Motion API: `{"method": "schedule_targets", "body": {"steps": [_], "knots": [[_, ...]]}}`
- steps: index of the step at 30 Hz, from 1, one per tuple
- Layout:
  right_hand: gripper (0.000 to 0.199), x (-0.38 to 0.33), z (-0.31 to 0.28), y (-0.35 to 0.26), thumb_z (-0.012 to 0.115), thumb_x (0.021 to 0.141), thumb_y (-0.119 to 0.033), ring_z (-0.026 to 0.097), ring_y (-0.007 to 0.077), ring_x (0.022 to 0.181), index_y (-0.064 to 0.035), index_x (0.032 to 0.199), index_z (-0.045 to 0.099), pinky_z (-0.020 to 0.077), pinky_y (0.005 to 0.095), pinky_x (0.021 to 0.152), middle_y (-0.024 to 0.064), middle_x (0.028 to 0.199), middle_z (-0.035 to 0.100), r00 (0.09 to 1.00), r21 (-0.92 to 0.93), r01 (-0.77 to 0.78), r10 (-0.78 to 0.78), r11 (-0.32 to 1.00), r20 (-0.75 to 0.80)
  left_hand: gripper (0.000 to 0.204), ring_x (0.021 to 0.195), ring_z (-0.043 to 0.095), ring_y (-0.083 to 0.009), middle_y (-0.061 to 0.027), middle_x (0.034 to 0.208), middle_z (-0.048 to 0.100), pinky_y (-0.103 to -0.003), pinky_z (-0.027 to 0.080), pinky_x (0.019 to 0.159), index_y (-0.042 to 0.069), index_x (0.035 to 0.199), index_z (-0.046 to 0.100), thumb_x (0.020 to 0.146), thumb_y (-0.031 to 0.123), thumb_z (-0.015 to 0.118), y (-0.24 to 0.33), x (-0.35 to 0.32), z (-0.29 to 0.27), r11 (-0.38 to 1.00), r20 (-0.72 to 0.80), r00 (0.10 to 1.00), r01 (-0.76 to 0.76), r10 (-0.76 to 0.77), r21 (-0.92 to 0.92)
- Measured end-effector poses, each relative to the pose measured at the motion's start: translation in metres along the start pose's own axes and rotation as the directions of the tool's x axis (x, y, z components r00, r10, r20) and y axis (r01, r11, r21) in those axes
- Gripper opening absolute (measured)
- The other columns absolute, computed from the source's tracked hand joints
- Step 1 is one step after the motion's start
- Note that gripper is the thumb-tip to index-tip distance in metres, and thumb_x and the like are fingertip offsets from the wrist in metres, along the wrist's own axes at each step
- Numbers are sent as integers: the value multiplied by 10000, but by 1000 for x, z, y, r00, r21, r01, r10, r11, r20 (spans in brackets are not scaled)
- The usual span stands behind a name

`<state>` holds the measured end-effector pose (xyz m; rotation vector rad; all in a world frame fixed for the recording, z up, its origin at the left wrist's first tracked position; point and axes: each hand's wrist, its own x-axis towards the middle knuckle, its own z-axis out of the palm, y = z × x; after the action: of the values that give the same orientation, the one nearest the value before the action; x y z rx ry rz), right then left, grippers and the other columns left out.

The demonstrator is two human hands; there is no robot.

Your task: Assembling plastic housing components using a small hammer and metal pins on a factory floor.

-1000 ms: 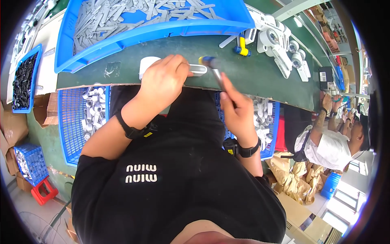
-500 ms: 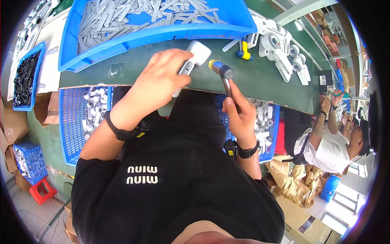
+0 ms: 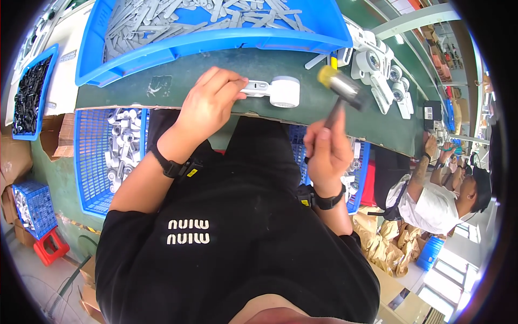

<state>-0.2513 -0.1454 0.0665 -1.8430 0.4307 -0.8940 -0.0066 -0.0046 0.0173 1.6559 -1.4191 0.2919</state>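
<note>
My left hand (image 3: 211, 102) pinches the narrow handle end of a white plastic part with a round, drum-like head (image 3: 285, 92). The part lies level over the green bench top (image 3: 189, 86), its head pointing right. In my right hand (image 3: 328, 154) is the dark handle of a small two-faced mallet (image 3: 345, 90), one face yellow and the other dark. Motion blurs the mallet's head, which is raised to the right of the white part, apart from it.
A blue tray (image 3: 216, 42) of grey flat strips stands behind my hands. White parts (image 3: 372, 67) and a yellow tool (image 3: 333, 58) lie right of it. A blue basket (image 3: 89, 167) of white parts stands below the bench. A co-worker (image 3: 431, 200) works at right.
My left hand has turned the white part from upright and tilted to lying level, head to the right. The mallet has swung right, away from the part.
</note>
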Motion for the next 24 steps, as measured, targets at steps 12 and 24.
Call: {"method": "schedule_targets", "body": {"steps": [12,24], "knots": [[496,11,7,8,623,1060,16,575,110,627,8,1556,606,522,285,667,62,744,653,962,-470,206,-90,858,258,252,925,674,-298,-82,1047,708,-405,589,802,22,1046,742,811,-41,810,-3,-2,4,998,-46,998,-52,53,31],[508,22,14,1,606,1076,14,563,116,641,54,1580,559,483,276,626,23,751,630,877,-406,79,130,910,462,465,1039,721,-333,-119,1112,793,-429,592,890,37,1289,715,856,44,884,-7,2,-9,930,99,965,260,-242,-261]]}}
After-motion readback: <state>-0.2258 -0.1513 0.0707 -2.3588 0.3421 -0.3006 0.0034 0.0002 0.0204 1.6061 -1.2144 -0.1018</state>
